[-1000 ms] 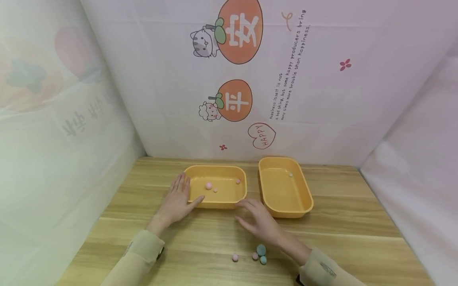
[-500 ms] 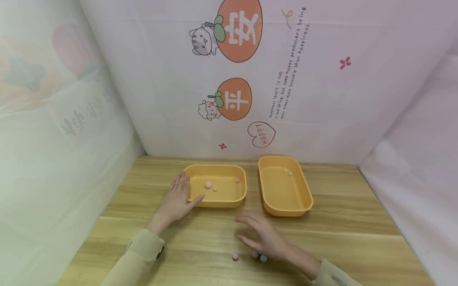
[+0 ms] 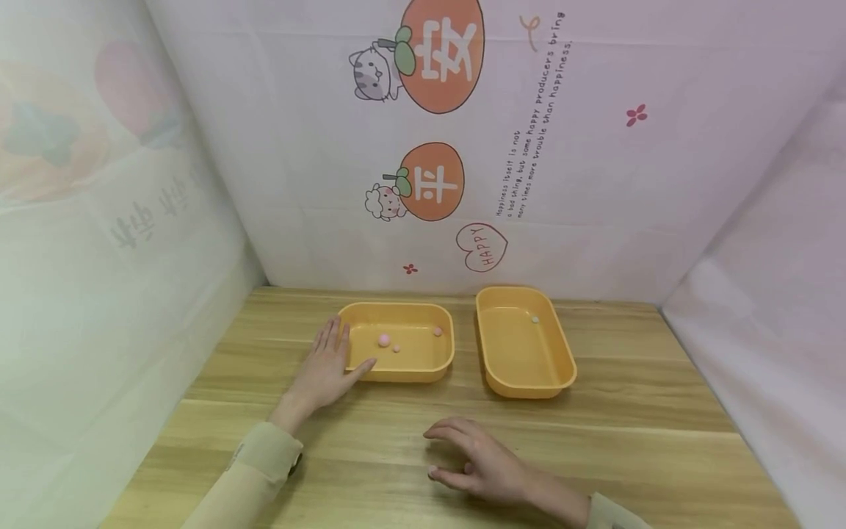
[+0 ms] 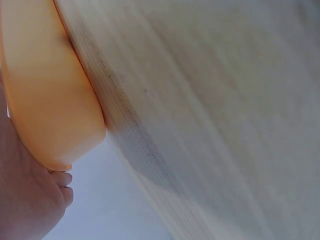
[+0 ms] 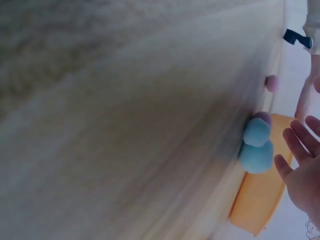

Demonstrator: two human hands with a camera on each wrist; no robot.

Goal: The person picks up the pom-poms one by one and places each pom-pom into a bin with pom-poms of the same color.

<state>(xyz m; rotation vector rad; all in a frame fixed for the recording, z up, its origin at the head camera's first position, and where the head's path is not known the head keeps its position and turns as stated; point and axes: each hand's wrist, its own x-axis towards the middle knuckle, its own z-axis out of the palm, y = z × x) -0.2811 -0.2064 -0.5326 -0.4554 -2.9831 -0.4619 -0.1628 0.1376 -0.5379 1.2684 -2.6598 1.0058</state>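
Note:
My left hand (image 3: 320,375) rests with straight fingers on the left end of a yellow tray (image 3: 399,376). In the left wrist view, the fingers lie against the tray's wall (image 4: 55,110). My right hand (image 3: 485,463) hovers low over the table, thumb and fingers apart and holding nothing. A pink ball (image 3: 432,471) shows at its thumb tip, and another pink ball (image 3: 468,467) between thumb and fingers. The right wrist view shows two blue balls (image 5: 257,157) beside the spread fingers, hidden under the hand in the head view.
Several small pink balls (image 3: 384,340) lie in the left tray. A second yellow tray (image 3: 525,391) stands to its right, with one pale ball (image 3: 534,319) inside. A printed white cloth (image 3: 562,242) hangs behind the wooden table (image 3: 634,411), with white cloth at both sides.
My right hand has drawn back from the left tray's front edge, down towards me, and is now over the loose balls. My left hand has stayed on the tray.

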